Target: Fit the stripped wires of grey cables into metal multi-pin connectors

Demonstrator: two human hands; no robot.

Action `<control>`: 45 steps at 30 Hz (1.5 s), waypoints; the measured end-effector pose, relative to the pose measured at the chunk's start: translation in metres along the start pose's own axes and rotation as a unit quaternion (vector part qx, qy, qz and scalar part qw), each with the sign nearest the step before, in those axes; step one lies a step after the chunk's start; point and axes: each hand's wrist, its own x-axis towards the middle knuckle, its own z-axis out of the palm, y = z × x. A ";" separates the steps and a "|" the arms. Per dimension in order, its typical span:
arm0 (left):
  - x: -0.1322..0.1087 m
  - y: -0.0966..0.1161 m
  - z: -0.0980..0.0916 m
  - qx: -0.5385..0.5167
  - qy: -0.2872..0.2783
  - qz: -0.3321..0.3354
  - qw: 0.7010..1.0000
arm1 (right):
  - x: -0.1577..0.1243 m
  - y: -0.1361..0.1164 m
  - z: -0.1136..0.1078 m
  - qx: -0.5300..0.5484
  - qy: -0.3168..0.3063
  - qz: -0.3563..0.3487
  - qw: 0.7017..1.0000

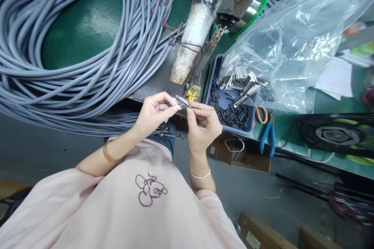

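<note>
Between my two hands is a metal multi-pin connector (183,101) with thin coloured wires along its near side. My left hand (154,113) is closed in a pinch at the connector's left end, where the wires are. The thumb and fingers of my right hand (203,125) pinch its right end. Just beyond the connector, a soldering iron (206,55) is mounted with its tip pointing down, beside a white wrapped tube (189,41). Yellow material (193,92) lies below the iron's tip.
Grey cables (96,64) with stripped coloured ends cover the left of the bench. A blue bin (208,92) holds black tubing pieces (230,116) and several loose connectors (247,85), partly under a plastic bag (292,42). Blue-handled pliers (268,136) and a black fan (336,134) lie right.
</note>
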 end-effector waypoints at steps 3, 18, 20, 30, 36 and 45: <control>0.001 -0.001 0.002 0.019 0.019 0.023 0.999 | 0.000 -0.001 0.000 -0.004 -0.004 0.005 1.000; 0.009 -0.007 0.007 0.043 0.057 0.110 0.991 | 0.014 -0.001 0.001 -0.050 -0.027 -0.090 0.994; 0.010 -0.006 0.008 0.045 0.064 0.104 0.992 | 0.015 0.000 0.002 -0.049 -0.029 -0.085 0.995; 0.010 0.005 0.012 0.066 0.082 0.083 0.991 | 0.019 -0.004 0.001 -0.065 -0.021 -0.084 0.994; 0.008 0.002 0.009 0.069 0.075 0.049 0.994 | 0.013 -0.001 0.000 -0.069 -0.030 -0.103 0.992; 0.003 0.004 0.009 0.043 0.051 0.036 0.997 | 0.010 -0.004 -0.001 -0.049 -0.019 -0.057 0.997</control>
